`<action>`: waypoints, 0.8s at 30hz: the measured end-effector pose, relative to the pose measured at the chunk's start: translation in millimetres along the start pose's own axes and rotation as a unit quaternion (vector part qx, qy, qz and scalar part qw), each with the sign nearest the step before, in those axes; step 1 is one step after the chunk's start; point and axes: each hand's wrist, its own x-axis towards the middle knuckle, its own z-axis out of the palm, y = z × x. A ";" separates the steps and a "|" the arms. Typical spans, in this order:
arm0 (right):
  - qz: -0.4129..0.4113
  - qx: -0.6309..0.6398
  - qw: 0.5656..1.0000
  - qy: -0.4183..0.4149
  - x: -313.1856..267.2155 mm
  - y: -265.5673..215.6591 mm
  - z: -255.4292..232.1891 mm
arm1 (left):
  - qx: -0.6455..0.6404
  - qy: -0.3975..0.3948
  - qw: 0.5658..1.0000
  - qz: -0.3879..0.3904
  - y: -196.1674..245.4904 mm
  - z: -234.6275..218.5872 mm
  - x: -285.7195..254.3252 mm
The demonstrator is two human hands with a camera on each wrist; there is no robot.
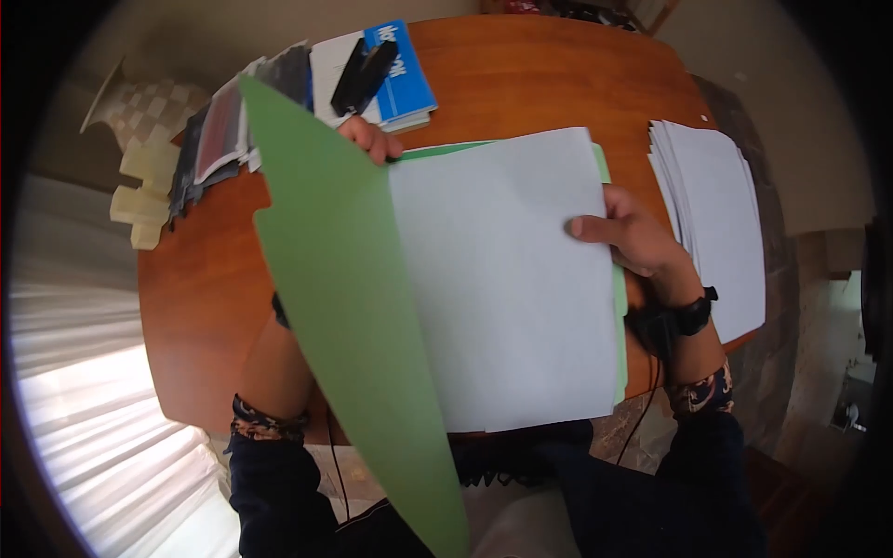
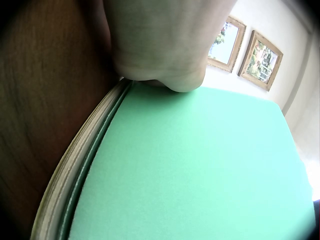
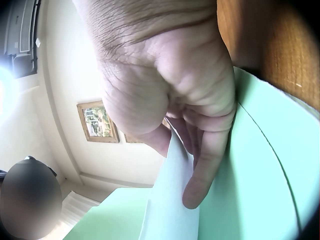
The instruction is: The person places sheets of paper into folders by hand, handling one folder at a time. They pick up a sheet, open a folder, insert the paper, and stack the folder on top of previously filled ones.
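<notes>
A green folder (image 1: 339, 270) lies spread in front of me, its left cover raised and tilted. White paper (image 1: 502, 288) rests against its right side, with green tabbed edges showing beyond it. My left hand (image 1: 370, 139) grips the folder at the top of its fold; the raised cover hides most of that hand. In the left wrist view the hand (image 2: 160, 55) is over the spine edge of the green cover (image 2: 185, 160). My right hand (image 1: 642, 232) pinches the paper's right edge, thumb on top. The right wrist view shows the paper (image 3: 172, 200) bending up between thumb and fingers (image 3: 202, 175).
On the right of the wooden table (image 1: 521, 74) lies a stack of white paper (image 1: 732, 223). At the back left, a black stapler (image 1: 365, 76) sits on a blue-and-white notebook pack (image 1: 409, 79), beside plastic-wrapped packs (image 1: 228, 126). A pale cross-shaped object (image 1: 144, 191) and a checkered vase (image 1: 153, 102) stand further left.
</notes>
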 end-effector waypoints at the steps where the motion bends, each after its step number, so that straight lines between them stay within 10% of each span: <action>1: -0.009 -0.013 1.000 -0.010 -1.3 0.5 -4.1 | -0.015 -0.047 0.999 -0.016 -3.7 -12.7 6.8; 15: -0.046 -0.072 0.989 0.122 -34.7 -37.3 -15.0 | 0.050 -0.151 0.987 -0.033 3.4 -22.4 15.2; 24: 0.004 -0.254 0.916 0.311 -125.2 -93.9 -183.5 | 0.035 -0.171 0.977 -0.119 28.9 -0.4 13.0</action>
